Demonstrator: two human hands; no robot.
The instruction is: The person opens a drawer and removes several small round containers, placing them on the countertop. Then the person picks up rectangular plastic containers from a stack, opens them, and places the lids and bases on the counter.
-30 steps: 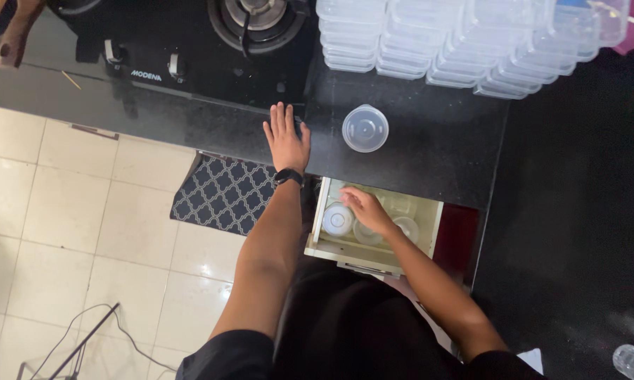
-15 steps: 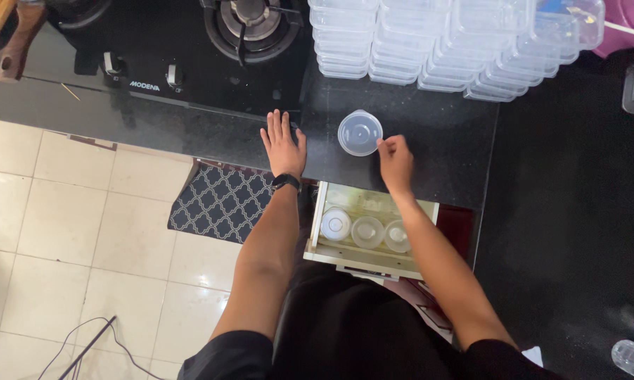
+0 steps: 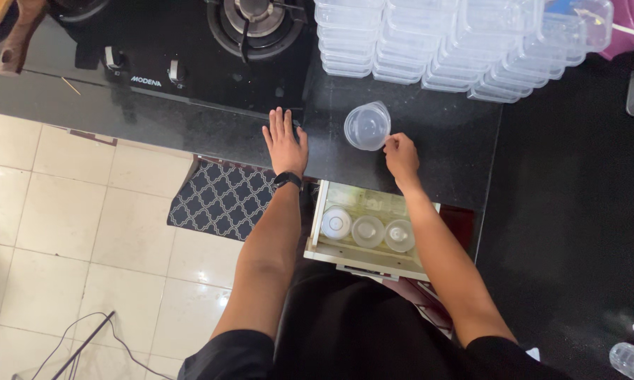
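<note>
Left hand (image 3: pixel 285 143) lies flat on the black desk (image 3: pixel 436 141), fingers spread open. Right hand (image 3: pixel 400 153) fingers pinch the tilted clear plastic cup (image 3: pixel 367 126), just beyond them.

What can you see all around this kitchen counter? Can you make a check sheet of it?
Surface: black counter, shiny, with a gas hob at the back.
Job's things: clear round cup on the counter, tilted; open drawer below with three round lids or cups in a row.
Clutter: rows of stacked clear tubs at the back; wooden items far left; plastic bottle at lower right.
Hands: left hand flat on the counter, watch on its wrist; right hand at the cup's edge, grip unclear.
Cables: dark cable on the floor.
Surroundings: pale tiled floor, patterned mat.
</note>
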